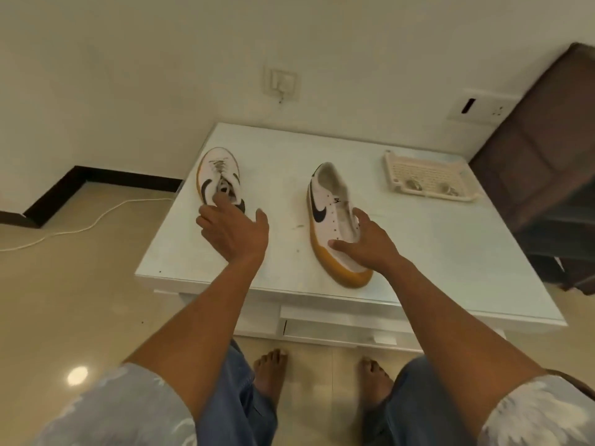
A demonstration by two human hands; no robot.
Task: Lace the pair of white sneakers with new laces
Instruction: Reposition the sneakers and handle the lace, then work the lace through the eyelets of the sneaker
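Observation:
Two white sneakers with black swooshes and tan soles lie on a white table (450,252). The left sneaker (215,169) points away from me and has a lace in it. My left hand (233,231) hovers at its heel with fingers spread, the fingertips touching the collar. The right sneaker (325,214) has bare eyelets and its toe points toward me. My right hand (370,243) wraps over its front part, thumb on the near side and fingers on the far side.
A cream perforated tray (428,169) at the table's back right holds two small pale bundles. A dark brown chair (547,149) stands to the right of the table. A white cable (80,228) runs across the floor on the left. My bare feet are at the table's front edge.

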